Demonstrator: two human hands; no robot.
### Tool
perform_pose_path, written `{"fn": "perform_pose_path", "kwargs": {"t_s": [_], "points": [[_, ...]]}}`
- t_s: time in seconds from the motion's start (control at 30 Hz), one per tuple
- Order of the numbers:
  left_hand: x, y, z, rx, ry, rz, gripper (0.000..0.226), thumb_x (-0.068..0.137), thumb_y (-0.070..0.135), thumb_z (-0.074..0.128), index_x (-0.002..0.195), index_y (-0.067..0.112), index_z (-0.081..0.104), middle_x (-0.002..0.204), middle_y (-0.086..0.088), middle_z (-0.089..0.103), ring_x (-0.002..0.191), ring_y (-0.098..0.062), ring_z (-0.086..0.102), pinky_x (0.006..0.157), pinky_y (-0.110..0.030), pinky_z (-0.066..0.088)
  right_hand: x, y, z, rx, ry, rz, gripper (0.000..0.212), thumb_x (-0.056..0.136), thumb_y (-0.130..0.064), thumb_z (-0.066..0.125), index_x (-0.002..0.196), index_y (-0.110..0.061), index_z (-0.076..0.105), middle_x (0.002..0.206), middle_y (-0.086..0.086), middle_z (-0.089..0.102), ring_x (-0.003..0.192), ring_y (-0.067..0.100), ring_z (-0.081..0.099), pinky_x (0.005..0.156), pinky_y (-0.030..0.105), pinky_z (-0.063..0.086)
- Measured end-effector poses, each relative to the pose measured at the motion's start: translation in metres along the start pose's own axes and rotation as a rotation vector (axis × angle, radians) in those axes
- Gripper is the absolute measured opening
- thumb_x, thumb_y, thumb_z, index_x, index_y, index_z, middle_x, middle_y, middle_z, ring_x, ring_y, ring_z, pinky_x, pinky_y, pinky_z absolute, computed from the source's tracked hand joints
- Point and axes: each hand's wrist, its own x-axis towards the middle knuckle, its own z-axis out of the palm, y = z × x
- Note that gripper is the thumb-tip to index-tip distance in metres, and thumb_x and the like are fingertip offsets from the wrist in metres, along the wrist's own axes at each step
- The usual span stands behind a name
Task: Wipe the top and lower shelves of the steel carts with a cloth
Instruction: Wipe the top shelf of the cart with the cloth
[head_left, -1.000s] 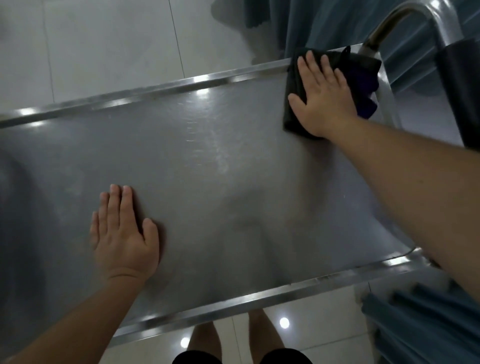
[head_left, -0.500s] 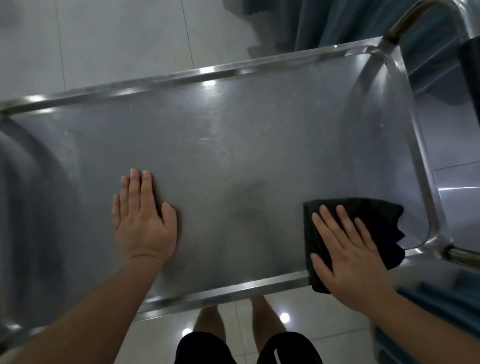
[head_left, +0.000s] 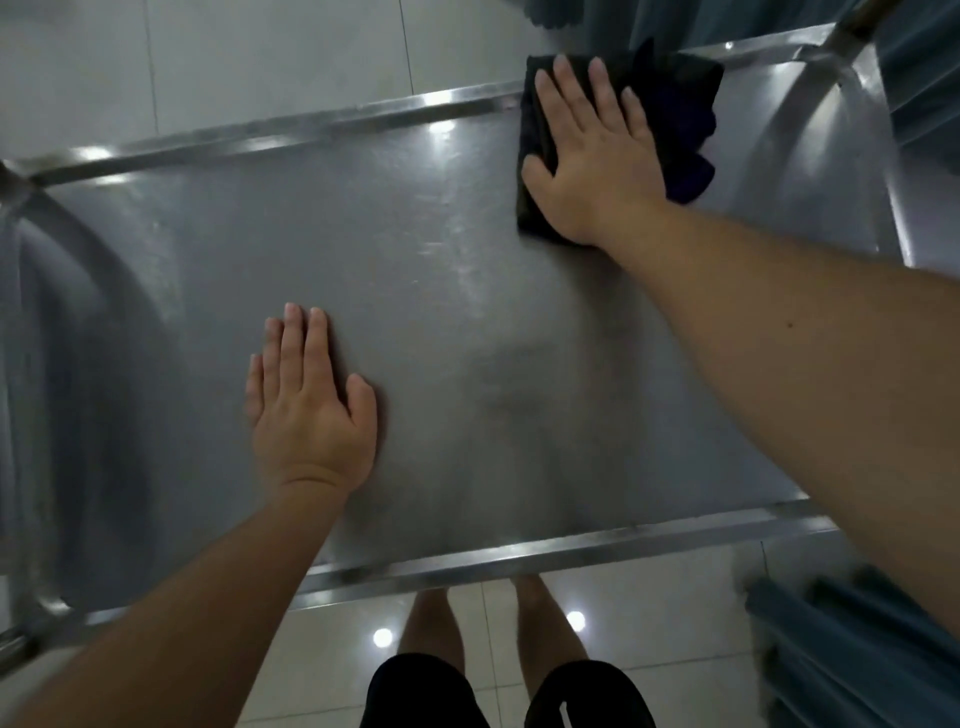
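The left hand (head_left: 306, 410) is lying flat with straight fingers on the bare top shelf (head_left: 441, 322) of the cart, holding nothing and steadying it near the front edge. To its right, the right hand (head_left: 592, 156) is pressing the dark cloth (head_left: 670, 104) with spread fingers against the far rim (head_left: 363, 117), by the far right corner. The shelf's long axis is running left to right, so open steel is waiting toward the person and leftward, and the right hand is nearer.
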Motion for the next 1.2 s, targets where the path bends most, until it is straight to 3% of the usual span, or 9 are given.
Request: {"fn": "perform_pose_path", "kwargs": {"t_s": [0.13, 0.3, 0.5, 0.6, 0.77, 0.93, 1.1, 1.2], "points": [[0.000, 0.001, -0.001, -0.005, -0.016, -0.011, 0.074, 0.098, 0.042, 0.036, 0.168, 0.024, 0.020, 0.177, 0.000, 0.016, 0.163, -0.018, 0.007, 0.132, -0.042, 0.005, -0.026, -0.006, 0.005, 0.015, 0.017, 0.001, 0.075, 0.102, -0.056, 0.022, 0.169, -0.024, 0.008, 0.176, -0.002, 0.003, 0.162, 0.023, -0.001, 0.130, 0.046, -0.001], [0.000, 0.004, -0.004, -0.007, -0.043, -0.012, 0.075, 0.098, 0.043, 0.034, 0.169, 0.023, 0.019, 0.177, -0.001, 0.014, 0.163, -0.019, 0.006, 0.132, -0.043, 0.005, -0.142, -0.019, 0.034, 0.012, 0.084, -0.021, 0.073, 0.101, -0.051, 0.038, 0.166, -0.021, 0.024, 0.174, 0.000, 0.020, 0.161, 0.026, 0.013, 0.129, 0.050, 0.011], [-0.001, 0.007, -0.009, -0.022, -0.057, -0.019, 0.077, 0.097, 0.044, 0.034, 0.169, 0.021, 0.021, 0.177, -0.003, 0.015, 0.163, -0.021, 0.008, 0.132, -0.044, 0.005, -0.304, -0.018, 0.063, -0.016, -0.050, -0.047, 0.075, 0.104, -0.052, 0.036, 0.169, -0.022, 0.012, 0.176, -0.001, 0.007, 0.162, 0.026, 0.005, 0.129, 0.053, 0.010], [0.000, 0.008, -0.010, -0.022, -0.061, -0.018, 0.077, 0.097, 0.044, 0.034, 0.168, 0.019, 0.022, 0.176, -0.004, 0.016, 0.163, -0.022, 0.008, 0.132, -0.045, 0.005, -0.332, -0.017, 0.067, -0.034, -0.106, -0.060, 0.074, 0.104, -0.051, 0.036, 0.168, -0.021, 0.014, 0.176, -0.001, 0.008, 0.162, 0.027, 0.008, 0.128, 0.055, 0.012], [0.001, 0.007, -0.008, -0.016, -0.043, -0.019, 0.077, 0.096, 0.043, 0.035, 0.168, 0.018, 0.024, 0.176, -0.005, 0.018, 0.163, -0.023, 0.011, 0.132, -0.046, 0.008, -0.287, -0.035, 0.064, -0.040, -0.096, -0.123, 0.072, 0.105, -0.051, 0.037, 0.168, -0.022, 0.017, 0.176, -0.001, 0.011, 0.162, 0.025, 0.007, 0.129, 0.052, 0.010], [0.000, 0.006, -0.009, -0.007, -0.058, -0.013, 0.077, 0.097, 0.043, 0.035, 0.168, 0.017, 0.023, 0.176, -0.004, 0.016, 0.163, -0.022, 0.008, 0.132, -0.046, 0.007, -0.151, -0.074, 0.043, -0.019, 0.010, -0.159, 0.072, 0.101, -0.050, 0.043, 0.165, -0.021, 0.030, 0.172, 0.000, 0.025, 0.161, 0.025, 0.017, 0.129, 0.050, 0.012], [0.000, 0.007, -0.011, -0.001, -0.084, -0.018, 0.076, 0.099, 0.044, 0.034, 0.169, 0.018, 0.020, 0.177, -0.003, 0.014, 0.164, -0.019, 0.004, 0.132, -0.045, 0.006, -0.008, -0.103, 0.019, 0.027, -0.046, -0.092, 0.075, 0.102, -0.055, 0.023, 0.169, -0.026, 0.008, 0.176, -0.003, 0.002, 0.162, 0.022, -0.004, 0.130, 0.046, -0.004], [0.001, 0.008, -0.011, -0.011, -0.066, -0.026, 0.076, 0.098, 0.042, 0.035, 0.168, 0.018, 0.022, 0.176, -0.003, 0.015, 0.164, -0.020, 0.006, 0.132, -0.046, 0.007, 0.018, -0.113, 0.017, 0.024, -0.035, -0.058, 0.075, 0.103, -0.053, 0.024, 0.169, -0.025, 0.003, 0.176, -0.002, -0.003, 0.162, 0.024, -0.007, 0.130, 0.046, -0.005]]}}
